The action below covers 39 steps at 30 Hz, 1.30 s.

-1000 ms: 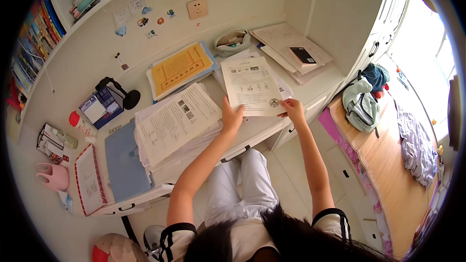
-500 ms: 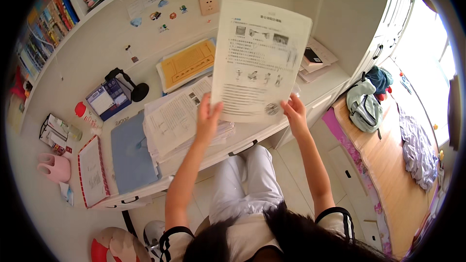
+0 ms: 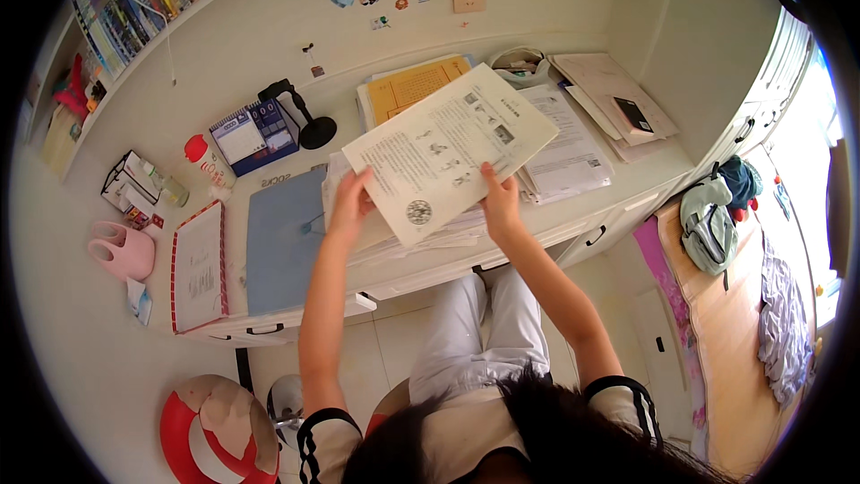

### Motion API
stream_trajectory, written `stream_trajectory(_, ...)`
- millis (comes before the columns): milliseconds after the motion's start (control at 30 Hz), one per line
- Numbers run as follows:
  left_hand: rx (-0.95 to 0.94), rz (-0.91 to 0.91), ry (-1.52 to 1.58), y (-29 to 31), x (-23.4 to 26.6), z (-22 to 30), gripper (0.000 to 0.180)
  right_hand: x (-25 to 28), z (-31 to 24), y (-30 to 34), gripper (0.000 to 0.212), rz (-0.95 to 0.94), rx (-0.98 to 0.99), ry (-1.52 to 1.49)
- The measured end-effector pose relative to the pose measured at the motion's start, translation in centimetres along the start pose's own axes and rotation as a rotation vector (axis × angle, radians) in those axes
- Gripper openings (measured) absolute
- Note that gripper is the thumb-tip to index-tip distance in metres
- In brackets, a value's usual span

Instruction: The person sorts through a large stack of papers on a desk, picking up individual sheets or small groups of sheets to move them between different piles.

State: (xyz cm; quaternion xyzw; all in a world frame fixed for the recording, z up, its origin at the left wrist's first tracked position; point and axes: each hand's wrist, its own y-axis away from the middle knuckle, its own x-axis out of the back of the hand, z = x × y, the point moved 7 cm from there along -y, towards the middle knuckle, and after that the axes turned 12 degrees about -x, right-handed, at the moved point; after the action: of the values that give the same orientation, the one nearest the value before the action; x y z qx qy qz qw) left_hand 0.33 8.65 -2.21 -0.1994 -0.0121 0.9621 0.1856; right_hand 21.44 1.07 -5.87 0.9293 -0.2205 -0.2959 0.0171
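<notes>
A printed sheet or thin stack of sheets (image 3: 452, 148) with small pictures and lines of text is tilted above the desk. My left hand (image 3: 352, 203) grips its left edge, and my right hand (image 3: 500, 201) pinches its lower right edge. Loose papers lie beneath it, mostly hidden. Just left of my left hand rests a blue folder (image 3: 285, 242). Behind the sheet is an orange-yellow booklet (image 3: 417, 88) on a pile. Another stack of printed papers (image 3: 566, 145) sits to the right, partly covered by the held sheet.
Along the back stand a black desk lamp (image 3: 315, 132), a desk calendar (image 3: 255, 137) and a red-capped cup (image 3: 209, 161). A red-edged board (image 3: 199, 269) lies at the left end. At right, a black phone (image 3: 632, 115) rests on envelopes; a backpack (image 3: 709, 224) sits beyond the desk.
The held sheet has come down and turned so its top points to the right. Both hands moved with it. My view has shifted, and the right-hand paper stack now shows.
</notes>
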Motion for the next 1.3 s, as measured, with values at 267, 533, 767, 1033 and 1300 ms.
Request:
stream_trajectory(267, -0.233, 0.246, -0.091, -0.6, 3.4, -0.4, 0.039, -2.5, -1.1, -0.3, 0.025, -0.1, -0.019, 0.159)
stream_trajectory(533, 0.004, 0.212, -0.528, -1.2, 6.9, -1.2, 0.035, 2.8, -2.7, -4.4, 0.029, -0.03, -0.052, 0.756)
stream_trajectory(767, -0.088, 0.105, -0.43, -1.7, 6.8, -1.2, 0.032, 4.0, -2.4, -3.9, 0.031, 0.001, -0.065, 0.894)
stream_trajectory(1033, -0.085, 0.076, -0.533, -1.6, 6.3, -1.1, 0.03, 2.9, -2.5, -6.3, 0.035, -0.13, -0.418, 0.55)
stream_trajectory(1300, -0.171, 0.332, -0.474, -1.2, 9.0, 0.3, 0.042, 0.5, -2.2, -4.8, 0.033, -0.318, -0.318, 0.277)
